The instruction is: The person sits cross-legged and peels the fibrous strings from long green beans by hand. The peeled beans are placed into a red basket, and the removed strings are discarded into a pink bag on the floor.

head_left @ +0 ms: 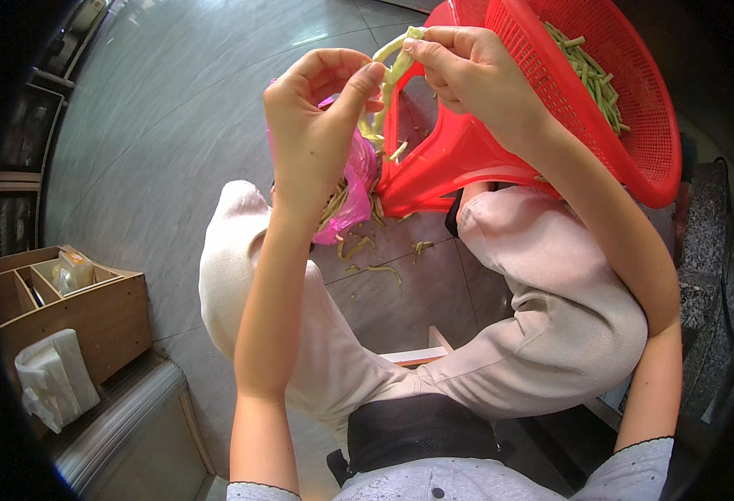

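Note:
Between both hands, above the floor, is a pale green, limp bean pod [394,70], partly split into strips. My left hand [317,106] pinches it between thumb and forefinger, with strips dangling below the fingers. At its upper end, my right hand [476,78] grips the pod with thumb and fingertips. Under my left hand a pink plastic bag [355,197] stands on the floor holding long beans [335,205], partly hidden by the forearm. To the right, a red plastic basket [645,134] contains cut green bean pieces [592,81], with a red plastic stool [448,147] beneath or beside it.
Bean scraps [385,269] lie on the grey tiled floor [173,144] between my legs. A wooden compartment box [85,319] and a white plastic packet [60,376] are at the left. Dark speckled stone blocks [708,225] stand at the right.

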Available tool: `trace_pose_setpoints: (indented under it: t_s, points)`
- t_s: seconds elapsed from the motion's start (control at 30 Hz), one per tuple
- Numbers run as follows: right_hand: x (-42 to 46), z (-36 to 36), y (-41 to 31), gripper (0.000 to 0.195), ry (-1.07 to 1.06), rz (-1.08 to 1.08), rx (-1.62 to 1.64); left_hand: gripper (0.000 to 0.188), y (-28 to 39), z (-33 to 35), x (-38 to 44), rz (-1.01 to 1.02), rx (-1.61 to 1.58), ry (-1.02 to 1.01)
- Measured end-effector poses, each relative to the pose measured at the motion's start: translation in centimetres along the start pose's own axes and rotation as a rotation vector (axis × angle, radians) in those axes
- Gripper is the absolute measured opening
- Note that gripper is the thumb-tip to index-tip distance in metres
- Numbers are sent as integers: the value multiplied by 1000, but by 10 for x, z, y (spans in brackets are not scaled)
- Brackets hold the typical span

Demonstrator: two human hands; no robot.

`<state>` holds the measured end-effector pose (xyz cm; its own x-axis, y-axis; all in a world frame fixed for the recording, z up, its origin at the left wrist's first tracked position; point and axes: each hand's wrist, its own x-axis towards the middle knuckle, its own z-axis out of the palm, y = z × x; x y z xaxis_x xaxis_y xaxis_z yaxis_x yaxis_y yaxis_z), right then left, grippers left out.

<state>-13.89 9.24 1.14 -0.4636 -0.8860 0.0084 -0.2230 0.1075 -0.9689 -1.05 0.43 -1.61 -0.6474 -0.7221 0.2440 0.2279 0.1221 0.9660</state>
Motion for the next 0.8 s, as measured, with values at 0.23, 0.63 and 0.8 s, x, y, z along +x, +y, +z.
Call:
trace_pose_setpoints:
  t_s: [0.23, 0.63, 0.8]
  points:
    - [2, 6, 9, 35, -131, -101, -177, 9, 0, 0, -1, -19, -99, -40]
    - [-4, 1, -4, 19, -137, 219, 178, 4, -5, -4, 1, -236, -558, -142]
    - [-5, 2, -7, 19, -55, 139, 84, 4, -3, -5, 1, -329, -534, -176]
